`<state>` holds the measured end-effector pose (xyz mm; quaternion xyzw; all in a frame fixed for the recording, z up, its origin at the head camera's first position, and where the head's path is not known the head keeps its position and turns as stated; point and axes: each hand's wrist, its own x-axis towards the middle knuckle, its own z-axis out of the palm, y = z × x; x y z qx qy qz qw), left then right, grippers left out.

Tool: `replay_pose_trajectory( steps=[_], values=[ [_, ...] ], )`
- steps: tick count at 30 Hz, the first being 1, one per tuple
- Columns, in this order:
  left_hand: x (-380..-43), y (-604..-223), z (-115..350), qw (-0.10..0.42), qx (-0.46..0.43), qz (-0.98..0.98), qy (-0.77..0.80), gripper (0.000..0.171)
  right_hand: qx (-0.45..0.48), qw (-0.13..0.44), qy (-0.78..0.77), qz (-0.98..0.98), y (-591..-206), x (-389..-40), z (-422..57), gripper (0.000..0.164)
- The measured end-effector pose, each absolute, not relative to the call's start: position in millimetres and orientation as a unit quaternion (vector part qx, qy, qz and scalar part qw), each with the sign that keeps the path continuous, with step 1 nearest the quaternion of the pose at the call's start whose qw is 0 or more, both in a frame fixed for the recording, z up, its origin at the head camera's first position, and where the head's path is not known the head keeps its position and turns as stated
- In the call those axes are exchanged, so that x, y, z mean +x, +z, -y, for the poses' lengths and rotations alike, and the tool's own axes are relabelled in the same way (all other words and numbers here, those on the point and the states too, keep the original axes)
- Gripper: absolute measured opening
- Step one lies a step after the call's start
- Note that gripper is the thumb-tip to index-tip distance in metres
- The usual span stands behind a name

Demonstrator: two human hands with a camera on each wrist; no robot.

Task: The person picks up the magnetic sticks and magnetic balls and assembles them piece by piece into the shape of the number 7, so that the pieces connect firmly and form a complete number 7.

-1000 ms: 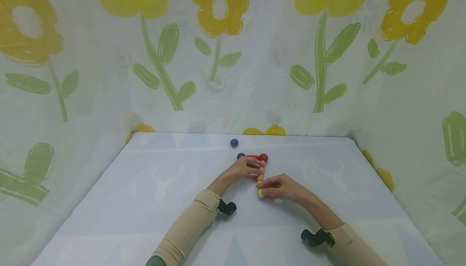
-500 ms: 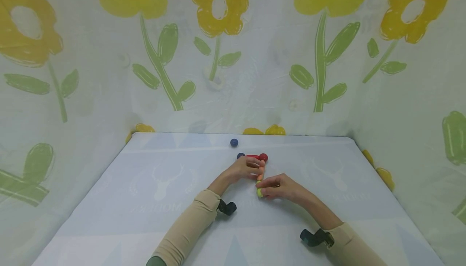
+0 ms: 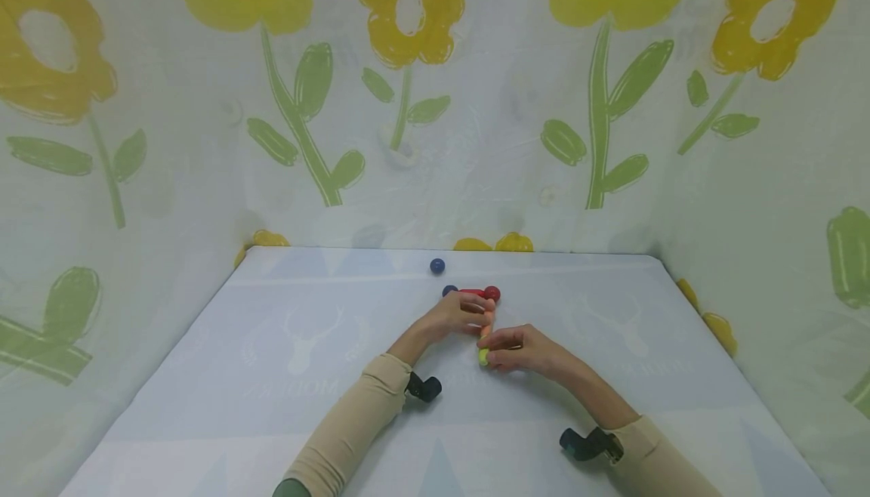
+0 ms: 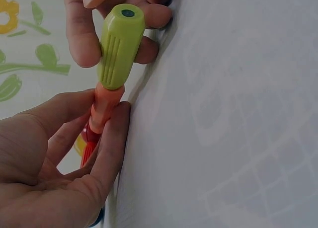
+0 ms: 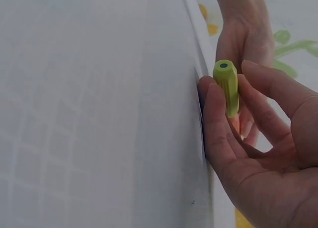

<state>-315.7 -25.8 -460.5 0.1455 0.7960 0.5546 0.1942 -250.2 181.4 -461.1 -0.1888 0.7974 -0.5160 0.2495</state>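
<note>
My left hand [image 3: 454, 316] pinches an orange magnetic stick [image 4: 105, 105] between thumb and fingers. A ribbed yellow-green magnetic stick [image 4: 120, 46], with a dark round dot in its end, sits end to end against the orange one. The fingers of my right hand [image 3: 526, 351] hold the yellow-green stick from both sides, near the tabletop. Beyond the left fingers, a red ball [image 3: 492, 294] stands at the far end of the orange stick. From it a red stick [image 3: 470, 291] runs left to a dark blue ball [image 3: 449, 290], partly hidden behind the left hand.
A loose dark blue ball [image 3: 437, 266] lies near the back edge of the white table [image 3: 578, 285]. Flower-printed curtains [image 3: 489, 104] rise behind and on both sides. Black wrist cameras [image 3: 424, 389] are strapped at the cuffs.
The near end of the yellow-green stick has shifted slightly left and away from me in the right fingers. The left hand and the balls have stayed in place.
</note>
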Motion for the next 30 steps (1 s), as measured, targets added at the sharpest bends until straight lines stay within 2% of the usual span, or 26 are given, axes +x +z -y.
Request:
replay_pose_trajectory(
  steps=[15,30],
  values=[
    [-318.2,-462.5,27.0,0.217,0.133,-0.769,0.587,0.030,-0.188,0.242,-0.517,-0.799,-461.0,-251.0,-176.8,0.038],
    [-316.6,-455.9,26.5,0.200,0.123,-0.785,0.573,0.028,-0.196,0.229,-0.499,-0.813,-457.5,-251.6,-169.7,0.034]
  ],
)
